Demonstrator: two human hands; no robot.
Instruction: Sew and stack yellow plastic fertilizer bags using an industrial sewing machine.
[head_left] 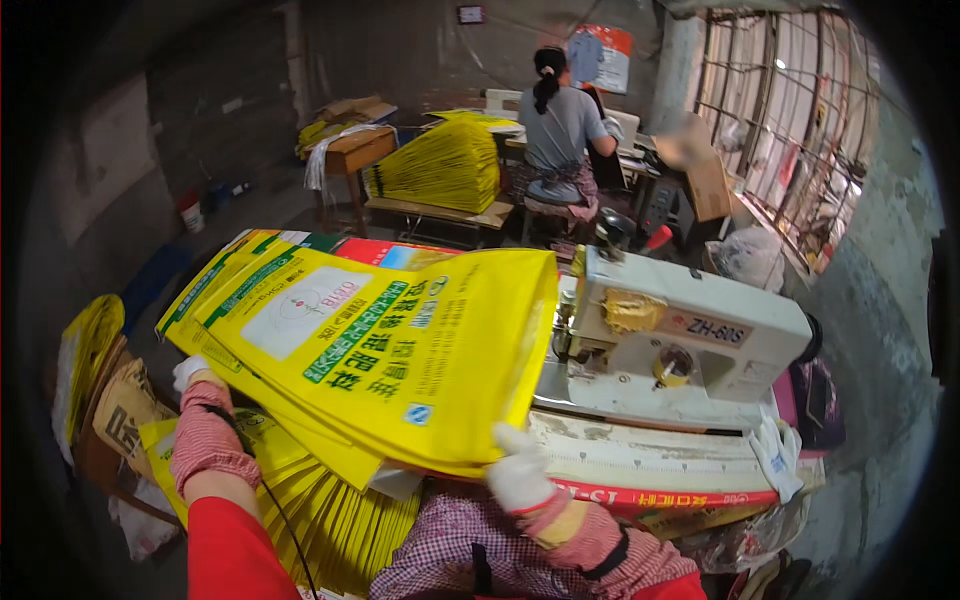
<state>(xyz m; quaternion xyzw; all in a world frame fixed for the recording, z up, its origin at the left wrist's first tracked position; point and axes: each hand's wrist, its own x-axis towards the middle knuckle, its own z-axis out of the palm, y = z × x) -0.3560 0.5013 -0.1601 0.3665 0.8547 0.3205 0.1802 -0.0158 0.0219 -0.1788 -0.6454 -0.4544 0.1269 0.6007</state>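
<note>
Floppy-looking yellow bag: take the corners

It's just left of our sewing machine. Our right hand looks closed on its near corner; left hand's by the left edge, grip unclear. Probably light, slippery.

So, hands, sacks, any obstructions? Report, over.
Left hand at left edge of yellow sacks. Right hand at near corner of top sack. Sewing machine at right.

Across the room, a seated person in grey, seen from behind; beyond, an orange-and-white wall poster; at right, a barred window and cardboard box; at left, a small wooden table.
</note>
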